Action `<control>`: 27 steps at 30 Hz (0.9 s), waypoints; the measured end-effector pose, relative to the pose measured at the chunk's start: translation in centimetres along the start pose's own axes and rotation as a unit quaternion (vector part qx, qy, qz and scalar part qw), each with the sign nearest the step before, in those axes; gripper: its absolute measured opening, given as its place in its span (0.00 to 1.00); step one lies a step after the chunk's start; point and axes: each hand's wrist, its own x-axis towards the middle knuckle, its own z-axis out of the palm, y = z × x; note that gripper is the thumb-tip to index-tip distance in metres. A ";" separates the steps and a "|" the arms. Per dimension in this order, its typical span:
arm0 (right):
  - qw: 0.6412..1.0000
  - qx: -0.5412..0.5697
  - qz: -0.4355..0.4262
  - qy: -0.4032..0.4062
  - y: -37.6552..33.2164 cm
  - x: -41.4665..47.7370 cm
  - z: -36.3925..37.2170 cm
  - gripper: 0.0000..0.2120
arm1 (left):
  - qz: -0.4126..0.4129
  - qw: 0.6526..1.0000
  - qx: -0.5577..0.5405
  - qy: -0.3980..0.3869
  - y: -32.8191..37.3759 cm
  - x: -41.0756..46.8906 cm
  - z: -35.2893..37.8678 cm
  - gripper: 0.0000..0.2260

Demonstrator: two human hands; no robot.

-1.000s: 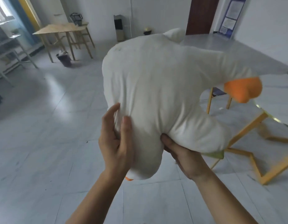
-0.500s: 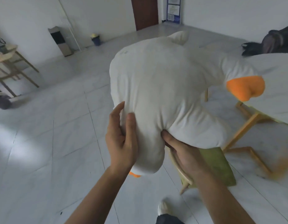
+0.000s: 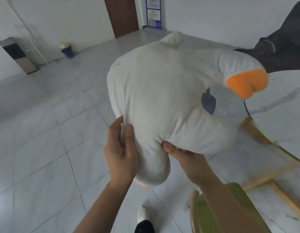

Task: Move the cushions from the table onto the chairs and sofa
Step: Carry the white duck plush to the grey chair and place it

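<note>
Goose cushion (image 3: 162,105) is held aloft at centre frame, clear of the desk (image 3: 280,111) at the right edge. It is pinched near its lower end by both hands: cloth is gathered between thumb and fingers of the left hand (image 3: 120,152), while the right hand (image 3: 184,155) is clenched on a fold from beneath. A green chair (image 3: 230,207) is seen at lower right, under the right forearm. Since only bunched cloth is gripped, the heavy upper body could sag or slip; the orange beak (image 3: 247,84), hanging over the desk rim, could be snagged there.
</note>
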 end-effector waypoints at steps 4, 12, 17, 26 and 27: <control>0.997 0.006 0.030 0.077 0.8 9.3 -0.1 0.25 | -0.016 0.997 -0.019 -0.067 -4.0 10.2 5.8 0.10; 0.954 -0.021 0.083 0.287 2.9 19.8 -9.4 0.35 | -0.060 0.961 -0.072 -0.260 -7.0 20.3 23.5 0.05; 0.952 -0.003 0.129 0.278 8.9 28.0 -18.1 0.29 | -0.072 0.940 -0.045 -0.329 -11.3 22.9 36.3 0.05; 0.950 0.007 0.250 0.187 18.0 45.7 -28.6 0.23 | -0.139 0.913 0.084 -0.375 -20.0 32.8 53.3 0.06; 0.947 -0.007 0.274 0.170 20.0 46.9 -29.2 0.32 | -0.150 0.907 0.097 -0.382 -21.3 33.9 54.5 0.05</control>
